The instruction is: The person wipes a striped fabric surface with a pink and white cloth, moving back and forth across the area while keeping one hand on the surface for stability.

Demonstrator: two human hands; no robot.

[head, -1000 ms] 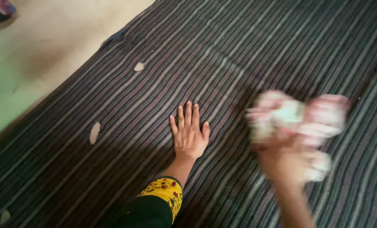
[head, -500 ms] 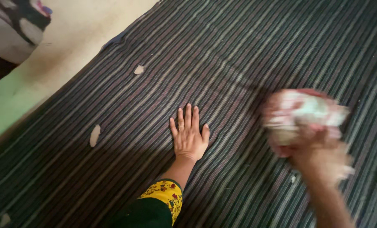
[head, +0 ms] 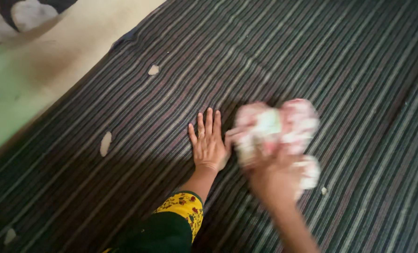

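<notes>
My left hand [head: 209, 143] lies flat, palm down and fingers together, on a dark striped mat [head: 312, 61]. A ring shows on one finger, and the sleeve above the wrist is yellow with red flowers. My right hand [head: 272, 180] is blurred by motion and grips a bunched pink, white and pale green cloth [head: 277, 129]. The cloth is on or just above the mat, right beside my left thumb.
The mat has several worn pale holes, such as a hole [head: 105, 143] left of my left hand and another hole [head: 153, 70] farther back. A beige and green floor [head: 40, 65] lies beyond the mat's left edge. A black-and-white patterned fabric [head: 17, 14] shows at the top left corner.
My right hand has swept the bunched cloth leftwards across the mat, from the right side to beside my left hand. My left hand has stayed pressed flat.
</notes>
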